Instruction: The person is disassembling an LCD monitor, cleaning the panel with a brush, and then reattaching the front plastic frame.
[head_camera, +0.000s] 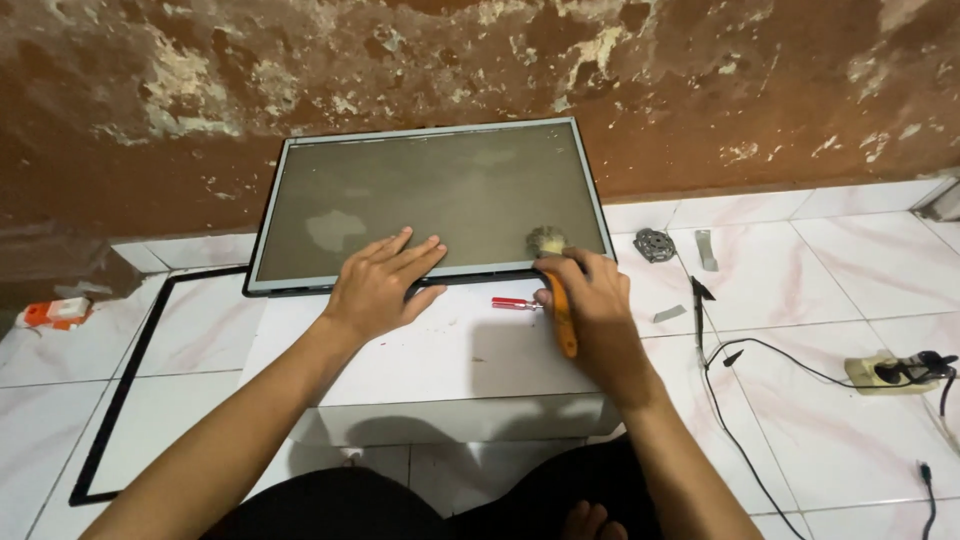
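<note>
A grey flat display panel (440, 190) leans tilted against the wall, its lower edge resting on a white box (450, 370). My left hand (380, 285) lies flat with fingers spread on the panel's lower edge. My right hand (590, 295) grips a brush with an orange handle (563, 315); its dusty bristle head (547, 241) touches the panel's lower right corner. A small red-handled tool (512, 303) lies on the box between my hands.
A black rectangular bezel frame (130, 370) lies on the white tiled floor at left. An orange and white object (55, 313) sits far left. At right lie a round metal part (654, 245), a grey strip (706, 250), black cables (760, 350) and a power strip (890, 372).
</note>
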